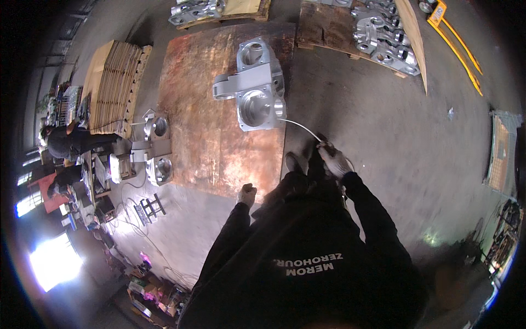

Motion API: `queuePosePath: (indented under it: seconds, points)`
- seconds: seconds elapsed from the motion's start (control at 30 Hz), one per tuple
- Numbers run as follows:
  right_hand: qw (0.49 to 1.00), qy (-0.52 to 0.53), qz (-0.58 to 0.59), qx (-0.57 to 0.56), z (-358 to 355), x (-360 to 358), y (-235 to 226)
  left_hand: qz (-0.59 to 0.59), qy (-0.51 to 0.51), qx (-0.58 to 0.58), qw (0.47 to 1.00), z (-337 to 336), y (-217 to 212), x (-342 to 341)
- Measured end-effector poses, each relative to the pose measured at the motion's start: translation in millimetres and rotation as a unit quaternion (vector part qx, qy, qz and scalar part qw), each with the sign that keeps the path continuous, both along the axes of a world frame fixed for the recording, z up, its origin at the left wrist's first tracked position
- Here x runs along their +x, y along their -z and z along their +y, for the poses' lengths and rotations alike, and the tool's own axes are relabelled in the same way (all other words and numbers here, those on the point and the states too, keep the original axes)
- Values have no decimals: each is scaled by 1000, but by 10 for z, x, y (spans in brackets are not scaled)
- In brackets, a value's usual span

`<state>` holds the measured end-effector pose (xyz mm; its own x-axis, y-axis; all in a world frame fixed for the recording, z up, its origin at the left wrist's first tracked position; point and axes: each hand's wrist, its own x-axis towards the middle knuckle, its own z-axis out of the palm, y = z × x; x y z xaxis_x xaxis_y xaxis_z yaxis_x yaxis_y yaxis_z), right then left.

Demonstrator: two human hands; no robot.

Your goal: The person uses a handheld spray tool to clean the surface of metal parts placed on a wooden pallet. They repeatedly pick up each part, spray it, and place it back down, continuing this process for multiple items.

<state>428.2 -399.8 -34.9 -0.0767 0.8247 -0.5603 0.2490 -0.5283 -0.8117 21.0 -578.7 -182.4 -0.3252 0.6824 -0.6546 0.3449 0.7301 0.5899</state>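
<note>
A large silver machined metal casting (255, 85) with round bores lies on a rust-brown steel plate (203, 142) on the floor. A thin pale hose or cable (300, 126) runs from the casting's near corner to my right hand (333, 159), which is gloved and closed around its end. My left hand (247, 194) hangs in a loose fist over the plate's near edge and holds nothing. My dark shoes (298, 164) stand at the plate's right edge.
A second silver casting (155, 148) lies left of the plate, by a stack of cardboard sheets (112, 85). Pallets with several castings (383, 35) stand at the back. Another person (68, 142) works at far left. Cables (134, 219) trail across the concrete floor.
</note>
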Motion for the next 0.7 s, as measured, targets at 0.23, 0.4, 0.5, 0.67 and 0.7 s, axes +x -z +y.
queuePosePath:
  seconds: [0.23, 0.4, 0.5, 0.67, 0.7]
  points:
    - [998, -33, 2, 59, 181, 344, 515, -46, -9, 55, 997, 341, 37, 51]
    - [999, 3, -6, 48, 402, 516, 510, -28, 12, 59, 998, 573, -107, 221]
    - [995, -21, -3, 101, 560, 473, 768, 33, 50, 20, 998, 761, -334, 440]
    - [967, 65, -56, 239, 1066, 540, 1046, 25, 20, 40, 999, 867, -303, 527]
    - [981, 38, -50, 182, 1197, 537, 1048, 28, 16, 41, 999, 847, -324, 521]
